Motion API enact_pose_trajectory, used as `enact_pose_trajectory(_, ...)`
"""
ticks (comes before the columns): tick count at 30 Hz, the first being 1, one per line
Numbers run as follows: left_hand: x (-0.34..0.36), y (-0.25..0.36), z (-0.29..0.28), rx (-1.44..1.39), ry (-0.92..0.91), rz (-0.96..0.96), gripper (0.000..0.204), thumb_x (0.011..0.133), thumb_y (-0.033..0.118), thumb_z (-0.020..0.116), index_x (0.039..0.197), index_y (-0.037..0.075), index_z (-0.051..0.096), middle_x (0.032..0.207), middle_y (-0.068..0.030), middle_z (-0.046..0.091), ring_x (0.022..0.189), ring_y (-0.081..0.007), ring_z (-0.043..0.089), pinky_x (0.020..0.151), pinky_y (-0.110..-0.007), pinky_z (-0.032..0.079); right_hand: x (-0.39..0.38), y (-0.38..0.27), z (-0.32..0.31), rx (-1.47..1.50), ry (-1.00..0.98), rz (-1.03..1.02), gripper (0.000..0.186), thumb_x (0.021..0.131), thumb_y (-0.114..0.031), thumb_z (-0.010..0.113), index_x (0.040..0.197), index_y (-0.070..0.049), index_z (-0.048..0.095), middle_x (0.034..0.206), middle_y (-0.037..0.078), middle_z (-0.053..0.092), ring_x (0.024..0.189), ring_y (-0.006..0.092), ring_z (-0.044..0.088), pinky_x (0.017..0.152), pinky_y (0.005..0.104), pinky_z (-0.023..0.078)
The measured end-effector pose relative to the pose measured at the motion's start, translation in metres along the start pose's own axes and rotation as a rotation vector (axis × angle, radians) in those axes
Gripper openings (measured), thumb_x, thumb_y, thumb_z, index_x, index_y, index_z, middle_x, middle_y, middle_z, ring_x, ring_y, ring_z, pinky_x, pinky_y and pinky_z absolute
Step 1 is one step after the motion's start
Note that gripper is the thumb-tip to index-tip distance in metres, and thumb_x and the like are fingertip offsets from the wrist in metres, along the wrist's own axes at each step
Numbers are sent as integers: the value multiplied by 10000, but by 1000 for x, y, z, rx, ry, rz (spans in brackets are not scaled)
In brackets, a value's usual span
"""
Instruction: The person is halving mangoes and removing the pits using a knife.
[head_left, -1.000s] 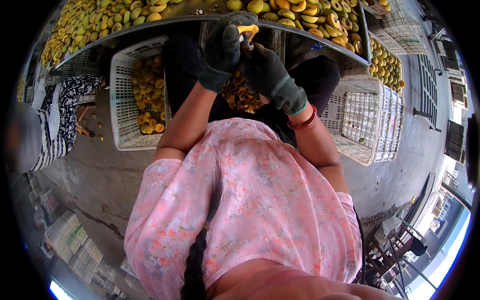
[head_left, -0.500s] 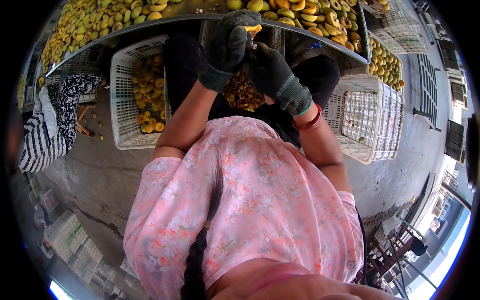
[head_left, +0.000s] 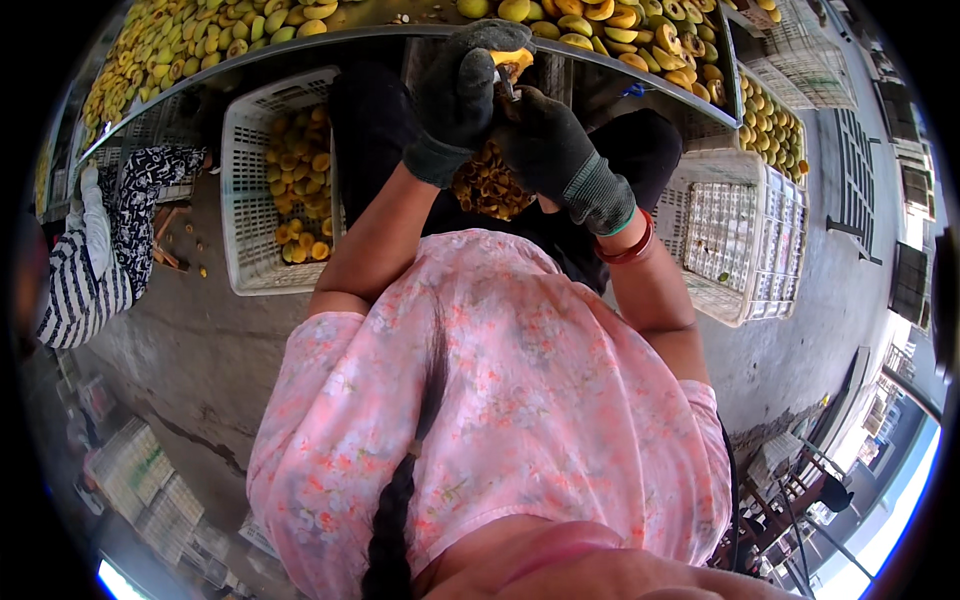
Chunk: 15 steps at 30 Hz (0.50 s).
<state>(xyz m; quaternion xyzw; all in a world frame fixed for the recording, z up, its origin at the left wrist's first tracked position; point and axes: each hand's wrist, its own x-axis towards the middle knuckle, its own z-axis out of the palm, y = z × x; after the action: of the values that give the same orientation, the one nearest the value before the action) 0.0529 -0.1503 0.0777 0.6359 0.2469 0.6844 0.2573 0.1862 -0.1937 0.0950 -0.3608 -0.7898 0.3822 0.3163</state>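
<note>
My left hand [head_left: 452, 95], in a dark glove, is closed round a yellow fruit piece [head_left: 514, 63] at the top centre, just before the metal table edge. Close beside it my right hand [head_left: 548, 145], gloved as well, is closed on a small metal tool [head_left: 506, 86]. The tool's tip is at the lower side of the fruit; its kind is too small to tell. Below the hands, between my legs, lies a heap of yellow-brown fruit scraps [head_left: 487, 187], partly covered by my right hand and wrist.
Green-yellow fruit [head_left: 215, 38] and cut halves [head_left: 620, 38] cover the table behind its metal rim [head_left: 330, 37]. A white crate [head_left: 240, 200] with fruit halves stands left. To the right are another white crate [head_left: 735, 240] and a fruit-filled crate [head_left: 775, 130]. A person [head_left: 95, 265] works at far left.
Both hands have shifted slightly to the right with the fruit and the tool. A little more of the yellow fruit shows now. At far left, the other person's arm has moved a little.
</note>
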Motion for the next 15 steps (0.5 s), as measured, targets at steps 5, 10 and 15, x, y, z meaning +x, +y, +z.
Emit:
enact_pose_trajectory(5, -2, 3, -2, -1, 32, -122, 355, 959, 274, 369, 1020, 14, 603, 979, -116, 635, 912, -219, 612, 810, -309, 474, 7, -14, -8, -134, -92, 76, 150, 805, -106, 542, 943, -56, 576, 803, 60, 582, 710, 159, 537, 612, 224, 431)
enact_pose_trajectory(10, -1, 1, -7, 35, -33, -7, 361, 960, 269, 362, 1029, 6, 599, 1010, -113, 627, 937, -214, 602, 819, -306, 468, 6, -21, -27, 1138, -243, 594, 127, 809, -98, 535, 917, -56, 586, 738, 41, 556, 727, 163, 551, 623, 232, 436)
enact_pose_trajectory(15, -3, 3, -7, 38, -6, -41, 358, 960, 265, 365, 1029, 1, 597, 1018, -117, 624, 949, -225, 597, 827, -315, 464, 4, -25, -20, 611, -211, 488, 126, 718, -103, 571, 827, -65, 621, 756, 63, 579, 811, 205, 565, 699, 264, 443)
